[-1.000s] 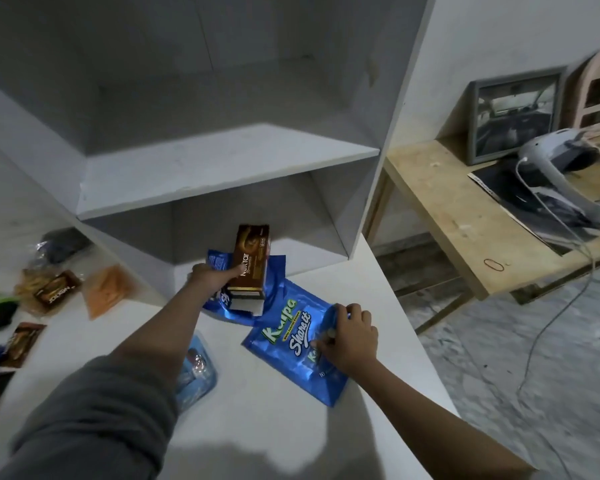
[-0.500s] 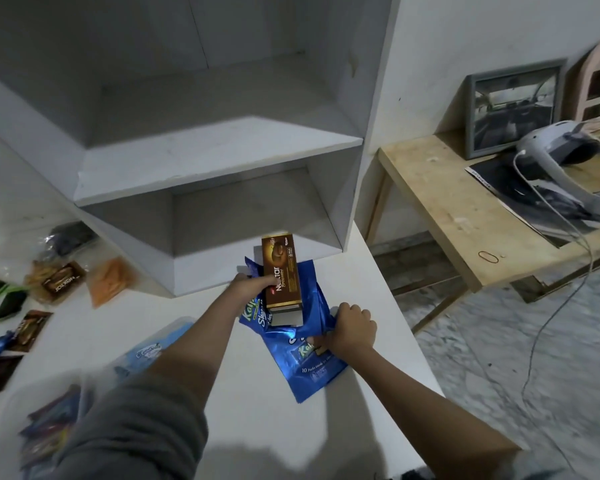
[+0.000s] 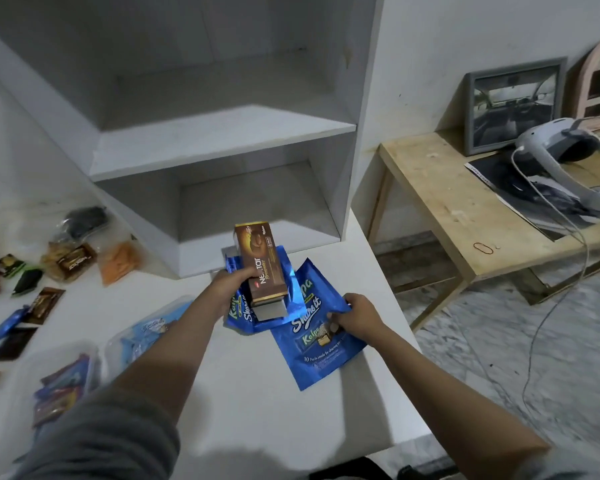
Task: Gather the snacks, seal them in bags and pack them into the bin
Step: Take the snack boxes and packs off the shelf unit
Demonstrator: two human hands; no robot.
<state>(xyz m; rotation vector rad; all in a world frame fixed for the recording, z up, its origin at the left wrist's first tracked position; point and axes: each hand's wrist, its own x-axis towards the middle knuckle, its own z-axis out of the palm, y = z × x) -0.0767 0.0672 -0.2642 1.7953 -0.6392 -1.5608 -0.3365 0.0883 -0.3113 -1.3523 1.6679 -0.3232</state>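
My left hand (image 3: 230,284) grips a brown Nextar brownie box (image 3: 260,263) together with a blue Kalpa pouch (image 3: 243,311) held under it, above the white table (image 3: 278,410). My right hand (image 3: 355,315) pinches the upper edge of a second blue Kalpa Share It pouch (image 3: 317,351), which lies partly on the table. A clear bin (image 3: 54,375) with several wrapped snacks inside sits at lower left, and a clear bag of blue snacks (image 3: 146,336) lies beside it.
Loose snack packets (image 3: 44,303) and filled clear bags (image 3: 118,263) are spread over the left of the table. White shelving (image 3: 222,143) stands behind. A wooden bench (image 3: 465,216) on the right carries a framed picture (image 3: 513,105) and a white headset (image 3: 568,147).
The view has tilted down and left, bringing the bin into sight. Both hands have lifted their packs slightly and drawn them together; the right pouch is now raised at its top edge.
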